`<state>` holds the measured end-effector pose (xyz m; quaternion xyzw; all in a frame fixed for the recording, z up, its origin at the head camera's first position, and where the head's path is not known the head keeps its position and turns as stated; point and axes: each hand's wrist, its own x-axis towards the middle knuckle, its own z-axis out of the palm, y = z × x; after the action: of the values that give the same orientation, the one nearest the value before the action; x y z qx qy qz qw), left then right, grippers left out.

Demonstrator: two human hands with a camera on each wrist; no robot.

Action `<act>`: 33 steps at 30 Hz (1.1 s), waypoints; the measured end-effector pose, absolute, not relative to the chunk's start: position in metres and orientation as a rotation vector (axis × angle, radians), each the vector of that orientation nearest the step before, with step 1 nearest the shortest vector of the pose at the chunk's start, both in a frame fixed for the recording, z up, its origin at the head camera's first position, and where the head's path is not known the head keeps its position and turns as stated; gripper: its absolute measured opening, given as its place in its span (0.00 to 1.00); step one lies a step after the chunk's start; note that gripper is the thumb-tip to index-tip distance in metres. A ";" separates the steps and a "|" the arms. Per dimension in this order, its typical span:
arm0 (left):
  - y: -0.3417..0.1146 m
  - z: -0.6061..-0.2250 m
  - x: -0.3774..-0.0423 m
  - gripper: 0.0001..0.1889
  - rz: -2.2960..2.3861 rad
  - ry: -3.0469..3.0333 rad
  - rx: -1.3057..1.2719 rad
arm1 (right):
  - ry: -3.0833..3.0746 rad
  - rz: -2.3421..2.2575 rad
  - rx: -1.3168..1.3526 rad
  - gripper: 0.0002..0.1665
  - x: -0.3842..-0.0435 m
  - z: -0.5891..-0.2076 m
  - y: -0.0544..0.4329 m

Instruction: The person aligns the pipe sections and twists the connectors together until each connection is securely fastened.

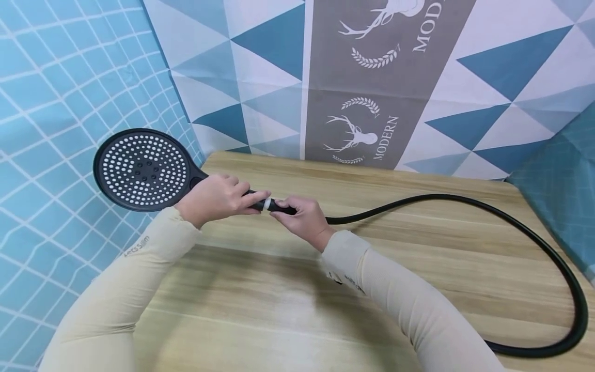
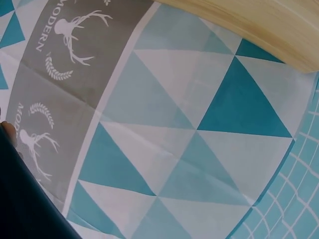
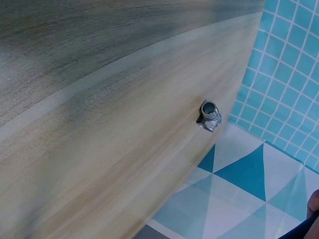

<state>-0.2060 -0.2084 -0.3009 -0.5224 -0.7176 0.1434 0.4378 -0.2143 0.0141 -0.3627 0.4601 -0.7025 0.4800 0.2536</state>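
Note:
A black handheld shower head [image 1: 141,169] with a round, white-dotted face is held up above the table, tilted to the left. My left hand [image 1: 218,197] grips its handle, the index finger stretched along it towards a white band [image 1: 267,204]. On the other side of that band, my right hand [image 1: 304,218] pinches the black end fitting [image 1: 284,208] of the hose [image 1: 437,197]. Handle and fitting are in line at the band; whether they are joined I cannot tell. Only fingertips of each hand show at the edges of the wrist views.
The hose loops right across the wooden table [image 1: 260,310] and back to the front. A small metal fitting [image 3: 209,117] stands near the table's edge in the right wrist view. Behind is a triangle-patterned wall covering [image 1: 274,41]; a blue tiled one [image 1: 56,103] is at left.

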 end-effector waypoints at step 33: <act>-0.206 -0.299 -0.203 0.24 0.317 -1.792 -1.312 | -2.141 1.431 1.178 0.10 -0.209 -0.352 0.019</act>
<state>-0.2026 -0.2060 -0.2990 -0.5269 -0.7195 0.1271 0.4341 -0.2087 0.0190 -0.3516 0.4112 -0.7469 0.4992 0.1544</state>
